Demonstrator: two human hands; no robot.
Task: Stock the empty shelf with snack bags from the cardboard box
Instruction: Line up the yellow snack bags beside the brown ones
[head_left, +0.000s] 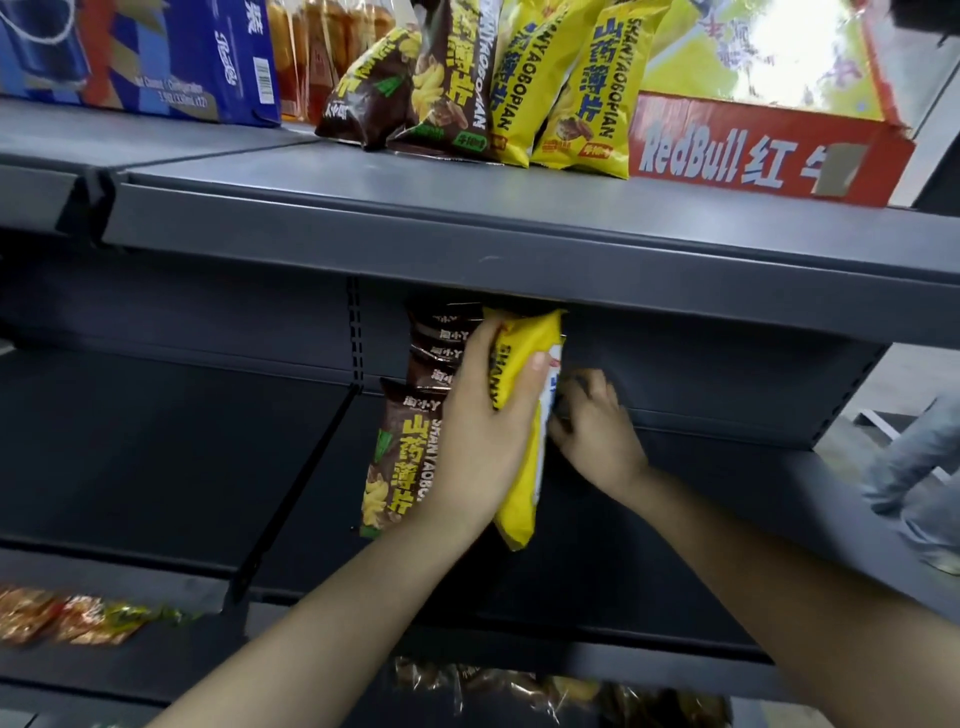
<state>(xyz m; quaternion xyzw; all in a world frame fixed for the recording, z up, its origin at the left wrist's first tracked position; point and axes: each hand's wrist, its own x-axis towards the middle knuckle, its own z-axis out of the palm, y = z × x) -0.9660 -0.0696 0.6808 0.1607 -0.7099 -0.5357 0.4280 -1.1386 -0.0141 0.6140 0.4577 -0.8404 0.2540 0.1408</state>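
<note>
I held the yellow snack bag (519, 467) upright in the dark middle shelf (649, 530), just right of a row of brown bags (400, 457). My left hand (480, 426) gripped it, thumb across its front. My right hand (597, 436) touched its far edge; blur hid whether those fingers pinched it. More yellow bags (571, 88) stood on the shelf above.

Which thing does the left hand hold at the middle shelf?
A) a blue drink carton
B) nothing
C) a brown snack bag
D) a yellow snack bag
D: the left hand curls round a yellow snack bag, which stands just right of the brown snack bags.
</note>
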